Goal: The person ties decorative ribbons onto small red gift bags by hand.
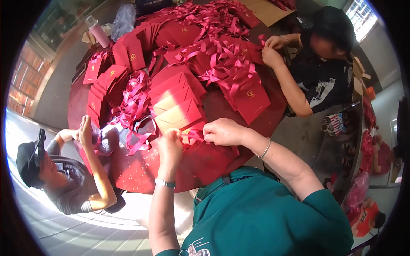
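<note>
A small red paper envelope with a dark pink ribbon [195, 135] lies in front of me at the near side of the table, partly covered by my hands. My right hand [226, 132], with a bracelet at its wrist, pinches the ribbon between closed fingertips. At the left of the same envelope my left hand [169, 147] has its fingers closed; what they grip is hidden by the hand. Just beyond, a fanned stack of red envelopes [177, 115] with pointed flaps lies in sunlight. Loose ribbons [132, 100] are heaped left of this stack.
The round red table [192, 173] carries several piles of red envelopes and a ribbon heap [224, 59]. A pink bottle [98, 33] and a clear plastic bag [124, 21] stand far left. One person [60, 170] sits left; another [324, 64] handles ribbon at right.
</note>
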Demonstrator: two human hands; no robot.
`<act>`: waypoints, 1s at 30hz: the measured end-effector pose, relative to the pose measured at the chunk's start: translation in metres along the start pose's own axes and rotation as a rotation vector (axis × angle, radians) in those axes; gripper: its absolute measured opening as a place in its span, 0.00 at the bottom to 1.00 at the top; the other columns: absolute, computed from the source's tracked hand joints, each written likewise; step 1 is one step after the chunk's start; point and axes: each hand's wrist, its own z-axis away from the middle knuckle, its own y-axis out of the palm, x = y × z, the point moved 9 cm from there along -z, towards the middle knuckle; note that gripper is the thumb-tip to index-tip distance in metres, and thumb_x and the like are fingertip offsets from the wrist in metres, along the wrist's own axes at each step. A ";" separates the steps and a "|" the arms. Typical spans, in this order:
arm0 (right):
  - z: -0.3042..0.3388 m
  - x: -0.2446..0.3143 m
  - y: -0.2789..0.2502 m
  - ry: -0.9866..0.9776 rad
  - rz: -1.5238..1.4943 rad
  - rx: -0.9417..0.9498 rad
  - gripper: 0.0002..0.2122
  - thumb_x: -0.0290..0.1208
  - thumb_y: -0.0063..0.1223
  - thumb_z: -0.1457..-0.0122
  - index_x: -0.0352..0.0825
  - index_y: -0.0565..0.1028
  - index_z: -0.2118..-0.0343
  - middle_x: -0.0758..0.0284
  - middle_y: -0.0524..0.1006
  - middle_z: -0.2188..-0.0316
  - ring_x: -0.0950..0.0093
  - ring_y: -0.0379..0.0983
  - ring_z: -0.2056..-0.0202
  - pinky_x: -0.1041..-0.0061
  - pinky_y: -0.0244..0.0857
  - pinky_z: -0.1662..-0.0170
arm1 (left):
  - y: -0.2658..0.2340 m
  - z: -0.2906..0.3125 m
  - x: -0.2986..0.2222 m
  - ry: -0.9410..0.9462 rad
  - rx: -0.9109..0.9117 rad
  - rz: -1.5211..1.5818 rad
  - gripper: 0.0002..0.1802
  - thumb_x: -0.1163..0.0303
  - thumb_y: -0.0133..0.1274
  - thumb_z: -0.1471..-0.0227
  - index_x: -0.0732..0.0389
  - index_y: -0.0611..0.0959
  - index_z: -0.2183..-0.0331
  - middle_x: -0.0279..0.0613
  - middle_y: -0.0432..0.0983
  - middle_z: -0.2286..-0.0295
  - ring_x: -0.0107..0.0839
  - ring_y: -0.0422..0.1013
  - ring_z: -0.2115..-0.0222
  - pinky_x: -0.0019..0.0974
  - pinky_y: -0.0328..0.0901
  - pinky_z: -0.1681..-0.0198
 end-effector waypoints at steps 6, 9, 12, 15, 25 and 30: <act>-0.005 -0.004 0.001 -0.031 0.015 -0.043 0.09 0.36 0.49 0.45 0.37 0.77 0.72 0.64 0.80 0.75 0.63 0.77 0.67 0.63 0.67 0.61 | -0.015 -0.011 -0.005 0.026 -0.143 -0.131 0.07 0.78 0.54 0.54 0.68 0.82 0.69 0.55 0.78 0.74 0.46 0.77 0.71 0.39 0.69 0.67; -0.006 -0.002 0.001 -0.046 -0.026 -0.033 0.09 0.35 0.48 0.45 0.36 0.77 0.72 0.66 0.80 0.76 0.64 0.77 0.68 0.64 0.68 0.61 | -0.020 -0.013 0.000 0.083 -0.240 -0.127 0.06 0.77 0.55 0.54 0.65 0.82 0.69 0.54 0.78 0.75 0.48 0.76 0.72 0.41 0.69 0.68; -0.005 -0.003 0.002 -0.064 -0.072 -0.045 0.08 0.34 0.48 0.45 0.35 0.76 0.72 0.66 0.80 0.77 0.66 0.77 0.70 0.66 0.68 0.63 | -0.019 -0.010 0.005 0.177 -0.263 -0.097 0.08 0.77 0.55 0.53 0.63 0.80 0.67 0.52 0.77 0.76 0.50 0.75 0.75 0.44 0.69 0.72; -0.005 -0.018 0.003 -0.064 -0.075 -0.114 0.08 0.32 0.49 0.45 0.33 0.75 0.71 0.66 0.79 0.77 0.68 0.77 0.72 0.69 0.68 0.65 | -0.032 0.000 0.015 -0.055 -0.276 -0.039 0.11 0.79 0.52 0.52 0.62 0.82 0.63 0.49 0.76 0.73 0.47 0.73 0.72 0.40 0.68 0.65; 0.050 -0.077 -0.035 0.002 -0.513 -0.346 0.11 0.26 0.51 0.44 0.31 0.76 0.58 0.65 0.78 0.73 0.78 0.76 0.71 0.77 0.70 0.66 | -0.003 0.065 -0.011 0.135 0.037 -0.103 0.14 0.77 0.57 0.55 0.63 0.80 0.62 0.45 0.71 0.68 0.42 0.67 0.65 0.40 0.63 0.59; 0.095 -0.107 -0.022 -0.023 0.090 -0.357 0.11 0.23 0.54 0.47 0.35 0.78 0.60 0.65 0.77 0.66 0.69 0.76 0.62 0.72 0.70 0.59 | 0.001 0.066 -0.009 0.135 0.039 -0.081 0.15 0.79 0.57 0.55 0.63 0.80 0.61 0.44 0.71 0.69 0.41 0.68 0.65 0.38 0.64 0.59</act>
